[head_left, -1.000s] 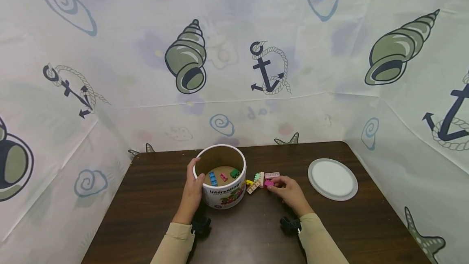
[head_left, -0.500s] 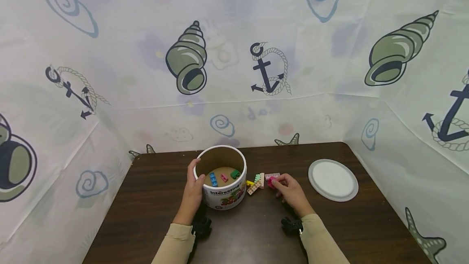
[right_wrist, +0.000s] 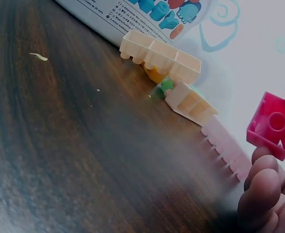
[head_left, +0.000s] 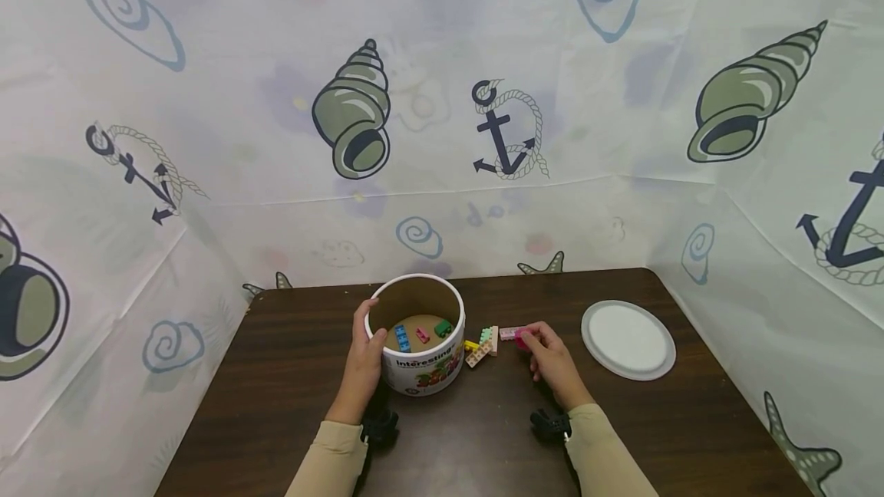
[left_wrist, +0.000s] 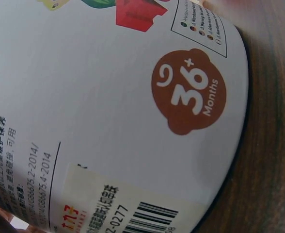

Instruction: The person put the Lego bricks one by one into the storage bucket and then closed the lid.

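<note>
A white round tub [head_left: 423, 374] with printed fruit stands on the table, and my left hand [head_left: 362, 363] grips its left side, thumb at the rim. Inside lie a blue brick [head_left: 402, 338], a small pink brick [head_left: 422, 334] and a green brick [head_left: 443, 327]. Between thumb and fingers my right hand [head_left: 552, 363] pinches a magenta toy brick [right_wrist: 273, 125], its hollow underside showing in the right wrist view. Near that hand lie a light pink brick [right_wrist: 227, 148], two peach bricks [right_wrist: 161, 56], a mint green brick [head_left: 486, 334] and a yellow brick [head_left: 471, 345].
A white round lid [head_left: 628, 340] lies flat on the dark wooden table [head_left: 456, 451], right of my right hand. A cloth wall [head_left: 428, 144] printed with shells and anchors rises behind the table's back edge.
My right hand has lifted the magenta brick and drawn slightly right, away from the loose bricks. The left hand and the tub hold their place.
</note>
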`<move>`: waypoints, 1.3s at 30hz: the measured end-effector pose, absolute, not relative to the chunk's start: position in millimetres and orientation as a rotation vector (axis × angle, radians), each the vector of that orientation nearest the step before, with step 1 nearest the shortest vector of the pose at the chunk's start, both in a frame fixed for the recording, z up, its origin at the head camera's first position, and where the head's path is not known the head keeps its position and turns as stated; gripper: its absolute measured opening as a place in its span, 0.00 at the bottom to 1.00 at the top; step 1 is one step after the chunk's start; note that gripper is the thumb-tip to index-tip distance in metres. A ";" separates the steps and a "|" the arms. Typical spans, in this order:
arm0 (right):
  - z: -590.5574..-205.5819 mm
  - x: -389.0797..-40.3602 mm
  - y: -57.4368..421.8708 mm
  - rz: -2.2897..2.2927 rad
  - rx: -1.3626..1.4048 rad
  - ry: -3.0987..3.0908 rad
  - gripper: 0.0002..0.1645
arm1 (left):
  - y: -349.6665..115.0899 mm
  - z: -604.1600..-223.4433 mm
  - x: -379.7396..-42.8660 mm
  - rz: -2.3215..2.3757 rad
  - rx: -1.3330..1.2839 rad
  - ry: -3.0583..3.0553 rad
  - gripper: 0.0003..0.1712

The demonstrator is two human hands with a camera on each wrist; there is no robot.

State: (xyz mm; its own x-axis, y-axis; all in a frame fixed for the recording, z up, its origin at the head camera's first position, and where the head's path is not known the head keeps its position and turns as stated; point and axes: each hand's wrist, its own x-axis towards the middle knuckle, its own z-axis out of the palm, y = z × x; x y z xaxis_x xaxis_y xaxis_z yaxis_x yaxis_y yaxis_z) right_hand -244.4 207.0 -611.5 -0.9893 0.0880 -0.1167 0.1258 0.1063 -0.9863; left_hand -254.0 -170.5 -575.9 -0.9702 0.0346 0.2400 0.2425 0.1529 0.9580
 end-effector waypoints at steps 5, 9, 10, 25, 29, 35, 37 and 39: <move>-611.6 -244.7 207.0 -2.086 0.225 2.304 0.19 | -171.3 -575.4 -253.2 -1.922 -0.274 -2.260 0.37; -608.9 -242.7 207.4 -2.102 0.221 2.294 0.22 | -169.8 -575.2 -253.4 -1.938 -0.277 -2.263 0.37; -607.6 -242.1 207.2 -2.107 0.228 2.295 0.23 | -169.6 -575.1 -253.5 -1.941 -0.275 -2.266 0.36; -550.4 -227.3 171.7 -2.259 0.034 2.340 0.18 | -170.3 -572.0 -252.2 -1.937 -0.267 -2.267 0.35; -527.4 -221.7 157.3 -2.211 0.076 2.402 0.17 | -170.1 -571.4 -253.2 -1.945 -0.275 -2.258 0.35; -497.4 -215.9 130.8 -2.214 0.065 2.343 0.18 | -170.9 -572.9 -253.2 -1.950 -0.270 -2.256 0.36; -490.1 -214.3 122.0 -2.224 0.038 2.294 0.18 | -170.9 -574.3 -253.6 -1.948 -0.279 -2.255 0.36; -483.6 -213.0 113.5 -2.218 0.017 2.258 0.18 | -171.0 -575.7 -253.7 -1.948 -0.288 -2.252 0.36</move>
State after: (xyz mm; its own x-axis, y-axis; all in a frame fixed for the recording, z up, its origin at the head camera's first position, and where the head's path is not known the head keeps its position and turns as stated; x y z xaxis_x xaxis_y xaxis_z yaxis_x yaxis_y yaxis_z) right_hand -213.0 113.5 -483.6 -0.9997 0.0237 0.0090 -0.0086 0.0179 -0.9998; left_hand -253.7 -171.0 -575.7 -0.9703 0.0467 0.2374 0.2417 0.1382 0.9605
